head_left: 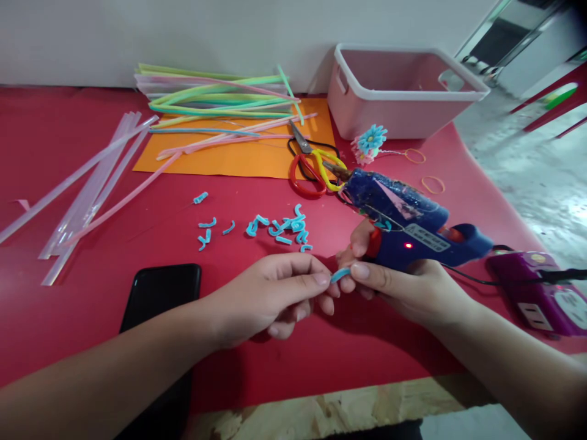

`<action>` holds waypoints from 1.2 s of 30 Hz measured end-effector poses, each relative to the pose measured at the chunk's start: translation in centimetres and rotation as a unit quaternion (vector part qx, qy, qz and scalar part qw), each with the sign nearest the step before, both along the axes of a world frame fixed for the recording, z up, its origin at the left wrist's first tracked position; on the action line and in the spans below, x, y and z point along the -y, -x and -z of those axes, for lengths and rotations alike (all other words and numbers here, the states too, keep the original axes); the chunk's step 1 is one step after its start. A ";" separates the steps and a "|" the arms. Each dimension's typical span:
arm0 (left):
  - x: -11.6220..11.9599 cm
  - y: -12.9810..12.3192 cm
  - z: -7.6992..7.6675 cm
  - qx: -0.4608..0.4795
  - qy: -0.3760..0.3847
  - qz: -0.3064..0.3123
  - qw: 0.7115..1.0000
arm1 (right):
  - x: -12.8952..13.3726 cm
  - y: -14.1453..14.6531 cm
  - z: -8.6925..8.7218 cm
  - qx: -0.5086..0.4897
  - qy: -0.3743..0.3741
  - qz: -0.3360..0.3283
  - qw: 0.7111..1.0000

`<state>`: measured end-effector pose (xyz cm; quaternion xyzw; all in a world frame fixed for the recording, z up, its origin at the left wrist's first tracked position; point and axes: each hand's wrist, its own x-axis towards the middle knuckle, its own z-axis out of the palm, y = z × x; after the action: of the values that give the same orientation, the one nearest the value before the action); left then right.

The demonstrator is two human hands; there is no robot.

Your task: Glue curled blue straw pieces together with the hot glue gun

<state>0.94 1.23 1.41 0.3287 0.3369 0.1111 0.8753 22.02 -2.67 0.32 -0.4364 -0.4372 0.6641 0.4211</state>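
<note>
Between the fingertips of my left hand (pixel 284 287) is a short piece of blue pipe cleaner (pixel 340 274), slightly curved. My right hand (pixel 413 287) is wrapped round the handle of a dark blue hot glue gun (pixel 394 208), its red light lit and its nozzle pointing up and left. The right thumb and a fingertip also touch the right end of the blue piece. Beyond the hands, several cut blue pipe cleaner pieces (pixel 293 226) lie scattered on the red tabletop (pixel 257 379). The glue gun's trigger is partly hidden by fingers.
Scissors (pixel 305 165) and a bundle of pipe cleaners (pixel 220 98) lie on orange paper (pixel 220 162). Glue sticks (pixel 92 189) are at left, a phone (pixel 160 293) near my left forearm. A pink bin (pixel 389 110), pipe cleaner flowers (pixel 371 142) and a purple power strip (pixel 527 293) sit right.
</note>
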 end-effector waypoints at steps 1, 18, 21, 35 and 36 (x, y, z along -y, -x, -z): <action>0.0 0.0 0.0 -0.001 0.009 -0.004 1.000 | 0.0 0.0 0.0 -0.001 0.000 -0.001 1.000; 0.0 -0.1 0.1 0.037 -0.018 -0.168 0.985 | 0.2 -0.7 0.3 0.107 -0.124 0.039 0.986; -0.2 -0.2 -0.2 0.043 -0.037 -0.252 0.966 | 0.5 -1.3 0.6 0.263 -0.218 0.075 0.937; -0.2 -0.3 -0.1 0.037 -0.088 -0.325 0.941 | 0.3 -1.3 -0.1 0.422 -0.357 0.058 0.832; -0.2 -0.2 -0.1 0.036 -0.093 -0.322 0.942 | 0.2 -1.3 -0.1 0.419 -0.360 0.049 0.832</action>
<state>1.19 1.38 1.51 0.2785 0.3813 0.4294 0.7698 23.29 -2.92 0.38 -0.5117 -0.7577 0.1919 0.3566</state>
